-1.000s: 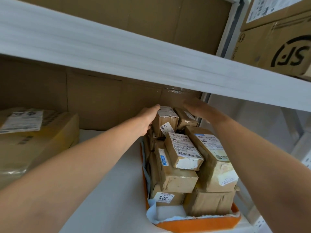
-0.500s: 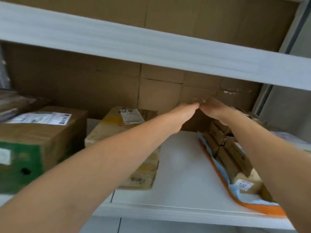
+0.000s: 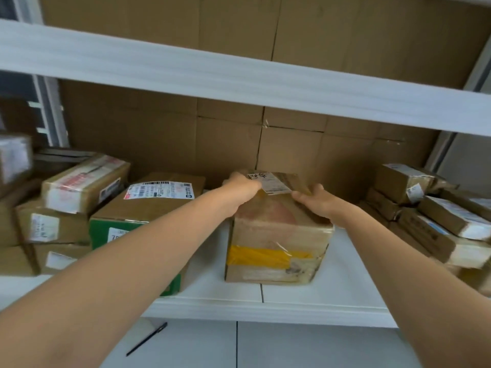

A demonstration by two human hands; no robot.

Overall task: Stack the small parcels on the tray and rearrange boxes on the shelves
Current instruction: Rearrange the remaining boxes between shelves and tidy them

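White shelf, both hands' grip clamped on yellow-taped box, label writing illegible.

The white shelf carries a yellow-taped box in the middle, a green-sided box and stacked cartons left, small parcels right.

Left boxes blurred, small parcels cut off right, labels unreadable
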